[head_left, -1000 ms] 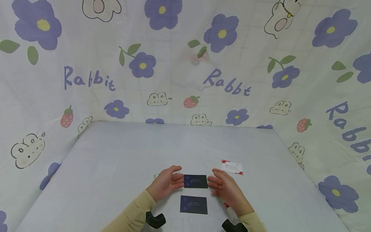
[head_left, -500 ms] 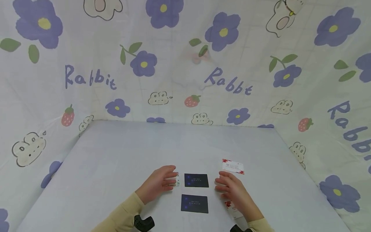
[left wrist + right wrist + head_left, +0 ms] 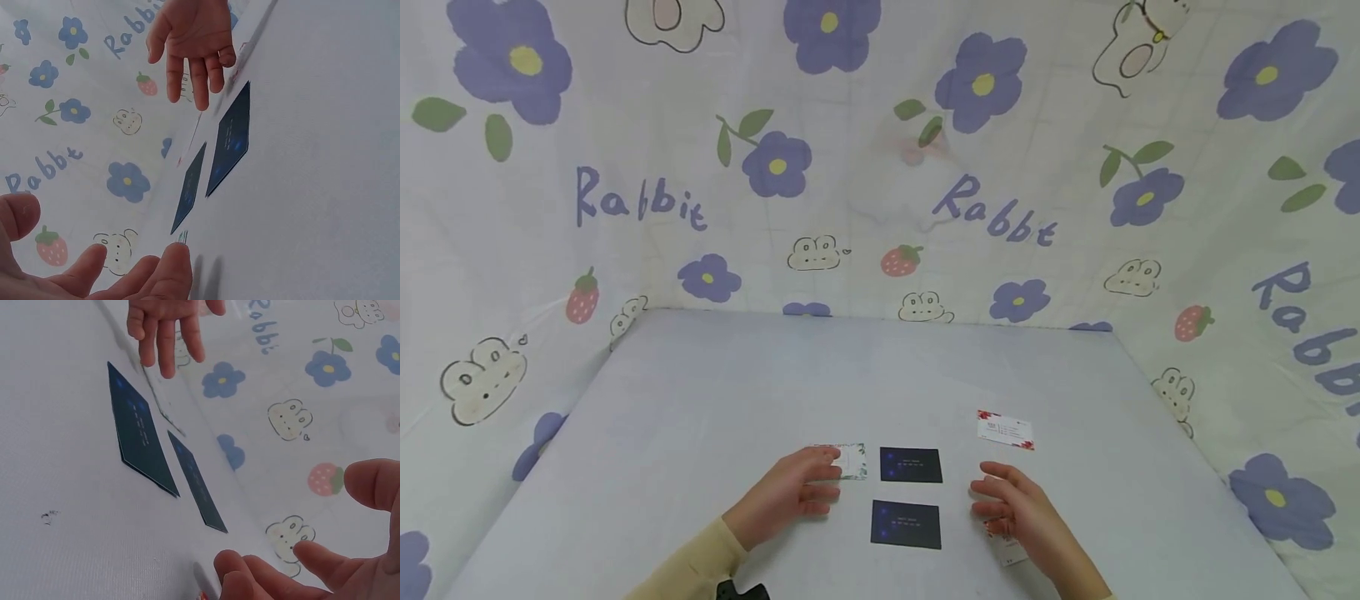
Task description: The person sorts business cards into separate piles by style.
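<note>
Two dark blue cards lie flat in the middle of the table: a far dark card (image 3: pixel 911 465) and a near dark card (image 3: pixel 906 524). My left hand (image 3: pixel 786 492) hovers left of them, fingers relaxed and holding nothing. Its fingertips overlap a white card with green leaf print (image 3: pixel 853 460) in the head view. To the right of the dark cards is my right hand (image 3: pixel 1026 512), its fingers loosely spread and bare. Partly hidden under that hand lies a white card with red print (image 3: pixel 1011 552). Both palms face each other across the dark cards in the wrist views.
Another white card with red flower corners (image 3: pixel 1005 430) lies farther back on the right. A white table (image 3: pixel 737 375) spreads around the cards. Printed curtains (image 3: pixel 850 192) with flowers and rabbits stand along its back and sides.
Both hands have moved apart, the left hand leftward and toward me, the right hand slightly rightward. The green-leaf white card has come into view. The cards stay in place.
</note>
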Tool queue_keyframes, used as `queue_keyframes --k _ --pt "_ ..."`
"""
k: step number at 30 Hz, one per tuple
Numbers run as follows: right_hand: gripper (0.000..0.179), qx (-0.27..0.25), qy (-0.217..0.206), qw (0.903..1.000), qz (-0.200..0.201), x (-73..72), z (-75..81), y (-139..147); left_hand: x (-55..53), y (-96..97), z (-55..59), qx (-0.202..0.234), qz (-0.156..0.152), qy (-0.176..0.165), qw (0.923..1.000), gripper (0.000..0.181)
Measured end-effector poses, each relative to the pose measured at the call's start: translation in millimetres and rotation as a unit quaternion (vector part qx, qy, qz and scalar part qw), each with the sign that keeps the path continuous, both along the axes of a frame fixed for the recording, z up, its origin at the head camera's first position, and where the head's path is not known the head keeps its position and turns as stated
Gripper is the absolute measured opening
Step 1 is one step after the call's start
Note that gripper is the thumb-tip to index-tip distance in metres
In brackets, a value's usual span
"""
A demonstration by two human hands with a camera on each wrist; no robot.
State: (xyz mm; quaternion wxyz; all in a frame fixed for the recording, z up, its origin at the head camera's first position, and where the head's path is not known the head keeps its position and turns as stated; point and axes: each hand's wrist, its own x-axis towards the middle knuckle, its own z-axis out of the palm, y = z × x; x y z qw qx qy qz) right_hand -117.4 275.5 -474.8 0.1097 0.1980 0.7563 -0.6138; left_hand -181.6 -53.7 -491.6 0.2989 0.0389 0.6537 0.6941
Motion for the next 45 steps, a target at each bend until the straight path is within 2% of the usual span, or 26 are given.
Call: queue_keyframes --k 7,18,27,34,45 --pt "0.051 -0.009 -0.011 0.9999 0.003 11.0 -0.2 -3.2 9.0 0.1 -5.2 -0.012 -0.014 -0.015 0.9997 0.058" --pt "0.055 -0.011 -0.027 0.9995 0.014 20.4 -4.7 -7.6 17.3 10.1 -8.3 0.018 -0.033 -0.019 0.9991 0.059" --pt "0.056 -0.021 -0.027 0.9991 0.026 23.9 -4.8 -9.0 19.2 15.4 -9.0 0.016 -0.046 -0.025 0.9985 0.063" --pt "0.06 -0.045 -0.013 0.9971 0.06 26.6 -6.9 -10.8 21.3 18.6 -9.2 0.021 -0.059 -0.029 0.9976 0.063" --pt "0.062 -0.052 -0.011 0.9961 0.07 26.3 -6.2 -17.1 23.4 27.6 -12.5 0.036 -0.057 -0.035 0.9971 0.064"
